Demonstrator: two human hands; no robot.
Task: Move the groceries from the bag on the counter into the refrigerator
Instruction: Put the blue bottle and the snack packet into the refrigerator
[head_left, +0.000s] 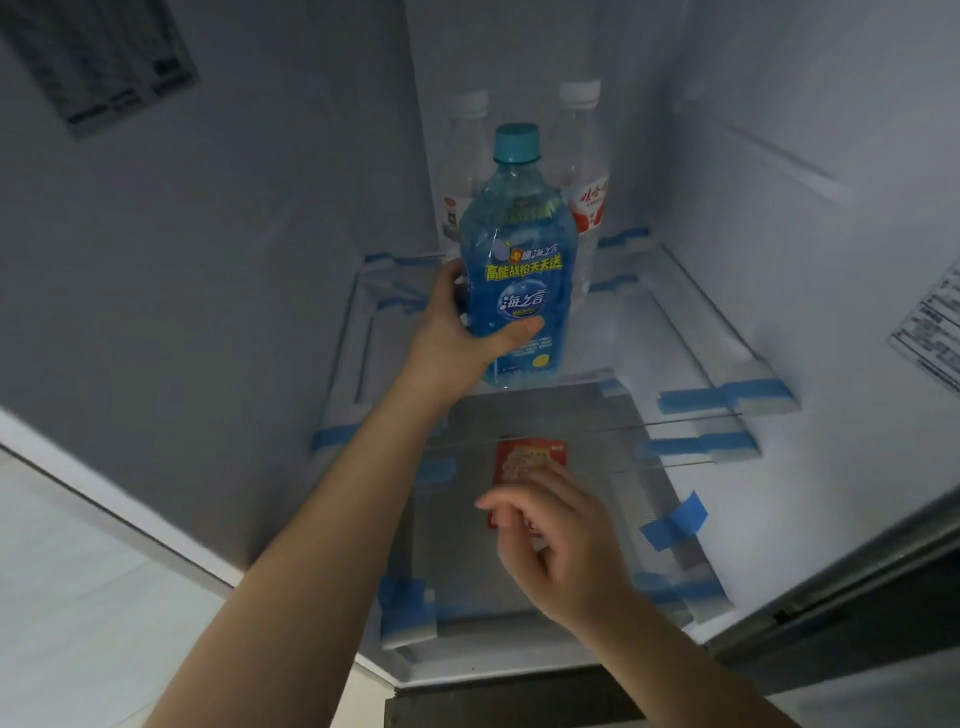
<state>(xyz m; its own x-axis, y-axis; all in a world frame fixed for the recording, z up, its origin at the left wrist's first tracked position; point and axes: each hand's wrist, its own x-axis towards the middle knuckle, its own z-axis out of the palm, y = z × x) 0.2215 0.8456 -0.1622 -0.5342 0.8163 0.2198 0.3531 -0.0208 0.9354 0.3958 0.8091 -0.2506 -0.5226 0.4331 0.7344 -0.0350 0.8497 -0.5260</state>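
Refrigerator (779, 156) open, interior seen from above; glass shelves (691, 332) carry blue tape (675, 519) and white foam blocks at the edges. Blue bottle (519, 270), teal cap, upright on upper shelf, near its front edge. Left hand (457, 332) grips bottle low on its body: thumb across the label front, fingers wrapped behind. Two clear bottles (584, 171) with white caps stand just behind, at the far wall. Right hand (561, 545) hovers nearer, over lower shelf, fingers loosely curled, holding nothing. Red packet (524, 457) lies on lower shelf, partly hidden by right hand.
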